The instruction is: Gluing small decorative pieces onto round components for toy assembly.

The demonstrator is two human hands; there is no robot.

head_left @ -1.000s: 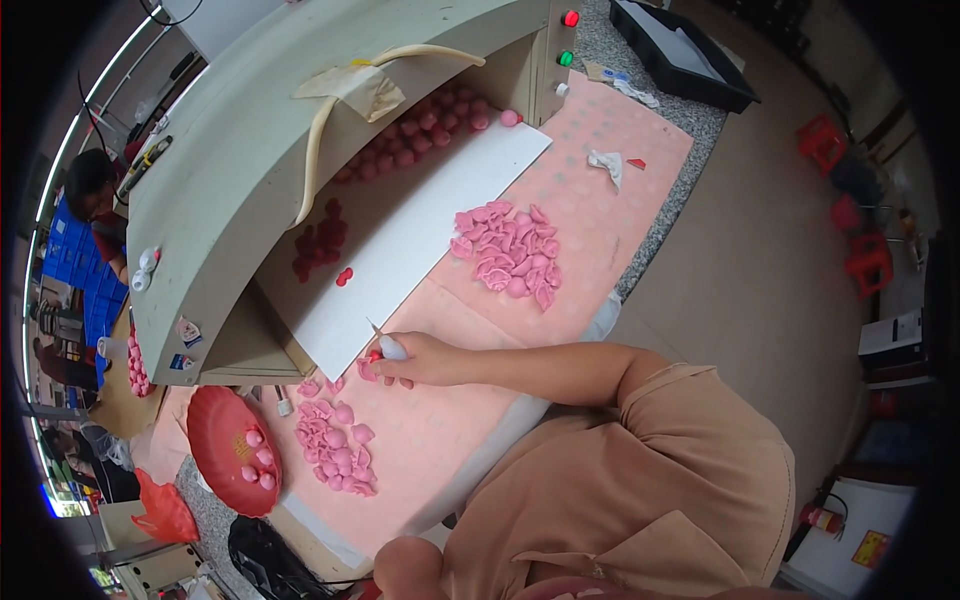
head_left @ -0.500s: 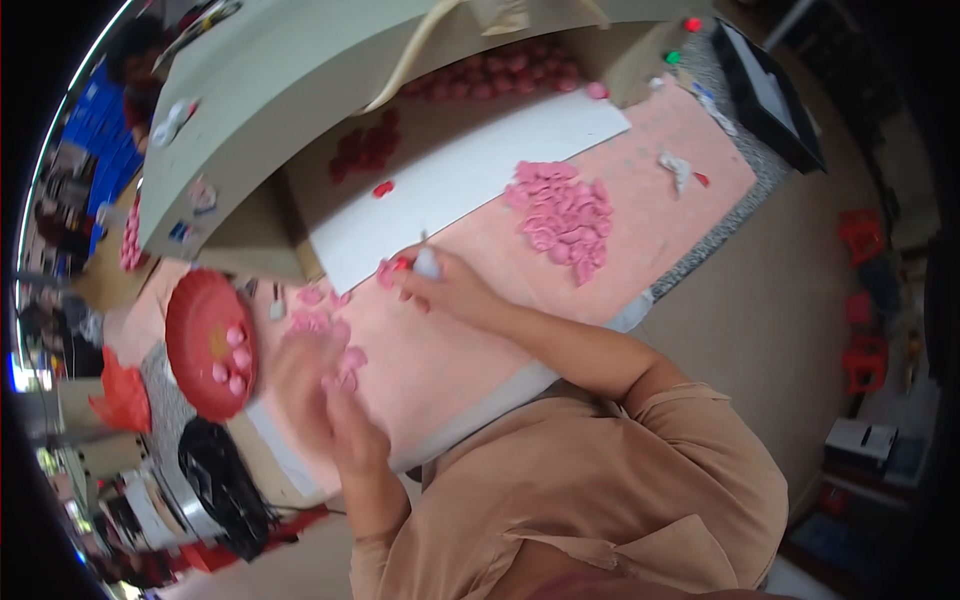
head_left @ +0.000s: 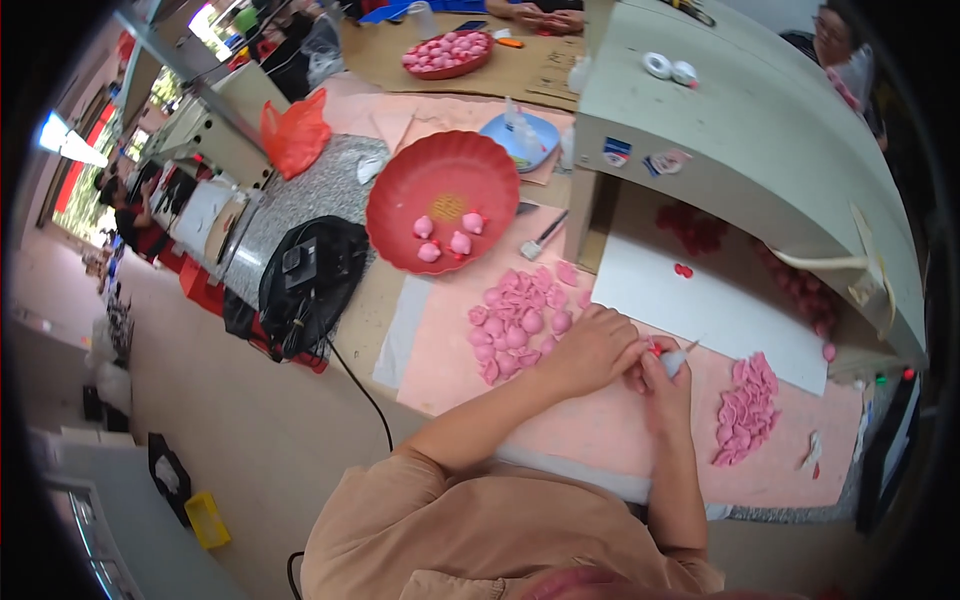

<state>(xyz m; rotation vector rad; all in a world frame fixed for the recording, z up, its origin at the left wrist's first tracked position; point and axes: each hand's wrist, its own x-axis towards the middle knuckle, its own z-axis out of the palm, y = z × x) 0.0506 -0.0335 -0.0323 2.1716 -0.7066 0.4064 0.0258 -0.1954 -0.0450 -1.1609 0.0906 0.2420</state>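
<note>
My left hand (head_left: 592,352) reaches over the pink-covered table (head_left: 610,440), its fingers bent together against the fingertips of my right hand (head_left: 662,388). What the left fingers pinch is hidden. My right hand is closed round a small translucent squeeze bottle (head_left: 675,361) with a thin needle tip pointing right. A small red bit (head_left: 656,349) and a trace of pink show between the two hands. Left of my left hand lies a pile of round and petal-like pink pieces (head_left: 513,330). Another heap of curled pink pieces (head_left: 747,410) is right of my right hand.
A scalloped red tray (head_left: 395,165) holds several pink balls, with a brush (head_left: 543,237) nearby. A white board (head_left: 725,335) lies under a grey arched cover (head_left: 740,130). A black bag (head_left: 335,265) hangs at the left edge. Across the table are another person's hands (head_left: 545,18).
The view has swung left. My left hand, earlier blurred above the left pile, has come over to meet my right hand. The right hand keeps its grip on the squeeze bottle.
</note>
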